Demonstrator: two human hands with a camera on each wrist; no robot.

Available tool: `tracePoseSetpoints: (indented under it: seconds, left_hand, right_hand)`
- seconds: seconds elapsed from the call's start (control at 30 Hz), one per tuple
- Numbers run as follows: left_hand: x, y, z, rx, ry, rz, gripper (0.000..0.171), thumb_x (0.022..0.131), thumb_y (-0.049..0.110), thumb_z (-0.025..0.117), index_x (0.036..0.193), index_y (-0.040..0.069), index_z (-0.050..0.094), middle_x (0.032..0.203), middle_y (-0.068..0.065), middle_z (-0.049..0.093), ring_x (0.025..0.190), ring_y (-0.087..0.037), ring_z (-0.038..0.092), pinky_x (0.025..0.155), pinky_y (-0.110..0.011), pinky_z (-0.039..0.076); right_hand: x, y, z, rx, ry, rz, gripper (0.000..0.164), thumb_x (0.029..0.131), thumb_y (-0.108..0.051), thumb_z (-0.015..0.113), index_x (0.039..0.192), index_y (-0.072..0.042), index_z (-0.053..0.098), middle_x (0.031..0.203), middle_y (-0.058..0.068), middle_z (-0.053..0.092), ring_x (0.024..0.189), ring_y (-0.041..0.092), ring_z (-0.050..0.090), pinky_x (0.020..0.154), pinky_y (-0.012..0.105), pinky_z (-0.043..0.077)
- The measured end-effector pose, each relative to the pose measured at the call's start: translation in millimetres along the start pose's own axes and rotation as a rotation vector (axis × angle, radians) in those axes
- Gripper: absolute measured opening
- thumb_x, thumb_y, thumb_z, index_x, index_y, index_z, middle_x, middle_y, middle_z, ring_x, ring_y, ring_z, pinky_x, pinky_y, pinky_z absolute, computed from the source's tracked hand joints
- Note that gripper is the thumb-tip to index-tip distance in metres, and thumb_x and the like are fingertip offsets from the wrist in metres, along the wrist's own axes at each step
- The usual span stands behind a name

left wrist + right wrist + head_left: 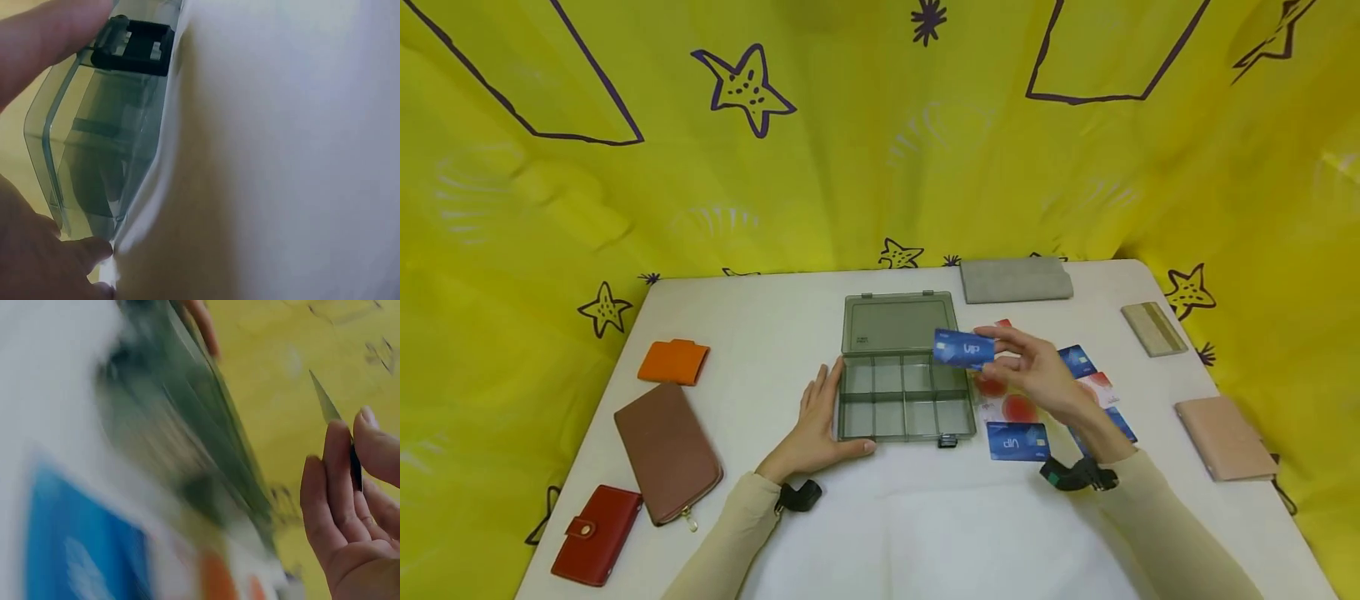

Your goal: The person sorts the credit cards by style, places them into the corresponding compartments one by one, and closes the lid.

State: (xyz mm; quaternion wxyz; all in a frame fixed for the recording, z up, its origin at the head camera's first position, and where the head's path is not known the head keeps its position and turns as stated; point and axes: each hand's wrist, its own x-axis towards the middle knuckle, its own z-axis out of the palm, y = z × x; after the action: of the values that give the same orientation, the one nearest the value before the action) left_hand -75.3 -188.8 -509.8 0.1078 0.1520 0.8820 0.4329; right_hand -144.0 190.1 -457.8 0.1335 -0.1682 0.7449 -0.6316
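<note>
While the green divided box (889, 418) was steadied by the left hand (816, 433), a blue VIP card (964, 348) was held by the right hand (1037, 373) over the box's back right corner. Card was pinched near its right edge between thumb and fingers, gap closed to card thickness. Left fingers were laid almost straight along the box's left wall, thumb at its front edge; nothing was gripped there.

Handling, judged: card was rated light, thin, stiff, slick-faced, not fragile; best held by a short edge, since a corner grip would be prone to twist. Box was rated light and rigid, easily slid if bumped, best braced at its side walls.

Containers: lid (898, 323) was folded back behind the box. Eight compartments were counted; no contents were made out, though the back right one was partly covered by the card. Left of the box were placed an orange holder (673, 361), a brown zip pouch (668, 450) and a red wallet (597, 535); behind it to the right, a gray wallet (1017, 280); far right, a pink holder (1225, 437). Their contents could not be seen. Red-and-white cards (1019, 408) were laid just right of the box.
</note>
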Motion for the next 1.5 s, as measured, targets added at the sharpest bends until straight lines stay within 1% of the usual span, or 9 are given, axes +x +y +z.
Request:
tracePoseSetpoints:
  seconds: [0.17,0.27,0.47,0.67,0.9,1.13,1.27,1.37,1.5]
  left_hand:
    - [-0.9,1.3,4.8,-0.018,0.038,0.018,0.134,0.080,0.043,0.092,0.172,0.013,-0.001,0.179,-0.018,0.007,0.165,-0.042,-0.008,0.129,-0.070,-0.003]
    - [-0.5,1.6,7.4,-0.013,0.047,0.009,0.135,0.079,0.044,0.092,0.172,0.014,-0.001,0.179,-0.019,0.007,0.165,-0.042,-0.007,0.130,-0.069,-0.003]
    - [0.2,3.2,9.2,-0.015,0.090,0.000,0.134,0.076,0.041,0.094,0.173,0.015,0.004,0.178,-0.020,0.012,0.165,-0.045,-0.003,0.130,-0.071,0.000]
    - [-2.4,4.2,12.2,-0.051,0.079,-0.026,0.134,0.076,0.042,0.094,0.173,0.018,0.005,0.179,-0.019,0.008,0.163,-0.050,-0.005,0.126,-0.078,0.002]
    - [-4.9,4.7,9.4,-0.067,0.100,-0.049,0.133,0.075,0.040,0.095,0.173,0.020,0.007,0.178,-0.021,0.007,0.162,-0.053,-0.006,0.124,-0.082,0.003]
    - [-3.9,2.6,7.3,-0.040,0.104,-0.032,0.134,0.075,0.042,0.095,0.173,0.018,0.007,0.178,-0.023,0.008,0.162,-0.053,-0.003,0.124,-0.080,0.005]
    - [-2.9,1.4,6.9,-0.031,0.117,-0.011,0.134,0.074,0.042,0.096,0.173,0.017,0.008,0.178,-0.022,0.012,0.163,-0.051,-0.001,0.126,-0.077,0.004]
    - [-2.9,0.3,8.6,-0.025,0.126,-0.009,0.134,0.073,0.041,0.096,0.173,0.017,0.009,0.178,-0.020,0.014,0.163,-0.050,0.000,0.127,-0.076,0.005]
    - [-3.6,-1.0,11.2,-0.021,0.129,-0.002,0.135,0.072,0.041,0.097,0.172,0.016,0.010,0.177,-0.019,0.016,0.164,-0.048,0.002,0.128,-0.074,0.005]
  right_hand:
    - [-3.6,6.0,42.7,-0.092,-0.109,-0.085,0.059,0.092,-0.002,0.081,0.146,0.003,0.058,0.099,0.011,0.061,0.083,0.011,0.064,0.073,0.019,0.058]
    - [-3.9,4.5,59.3,-0.188,-0.113,-0.155,0.059,0.087,-0.004,0.086,0.141,0.002,0.063,0.094,0.008,0.066,0.078,0.010,0.061,0.067,0.019,0.055]
    - [2.7,0.2,82.9,-0.294,-0.132,-0.225,0.058,0.081,-0.012,0.093,0.133,-0.004,0.070,0.089,0.002,0.068,0.069,0.006,0.058,0.058,0.020,0.052]
    - [7.2,7.3,101.9,-0.438,-0.149,-0.281,0.059,0.079,-0.022,0.095,0.131,-0.008,0.071,0.090,-0.003,0.066,0.073,0.010,0.060,0.064,0.021,0.053]
    - [9.8,3.6,112.2,-0.539,-0.166,-0.253,0.057,0.082,-0.027,0.093,0.134,-0.015,0.072,0.097,-0.003,0.061,0.082,0.011,0.057,0.074,0.024,0.051]
    - [10.4,-2.0,110.9,-0.632,-0.223,-0.241,0.060,0.084,-0.033,0.092,0.139,-0.020,0.071,0.122,0.003,0.060,0.089,0.012,0.059,0.080,0.026,0.054]
    - [6.7,-5.1,100.5,-0.651,-0.223,-0.256,0.062,0.086,-0.034,0.090,0.143,-0.019,0.068,0.133,0.004,0.057,0.094,0.014,0.064,0.083,0.028,0.056]
    - [3.8,-6.7,78.4,-0.597,-0.159,-0.256,0.059,0.088,-0.026,0.089,0.142,-0.012,0.068,0.131,0.008,0.060,0.092,0.016,0.066,0.076,0.027,0.056]
    - [2.4,-5.0,23.8,-0.580,-0.030,-0.267,0.058,0.084,-0.010,0.091,0.137,-0.005,0.069,0.121,0.016,0.068,0.087,0.021,0.069,0.067,0.027,0.057]
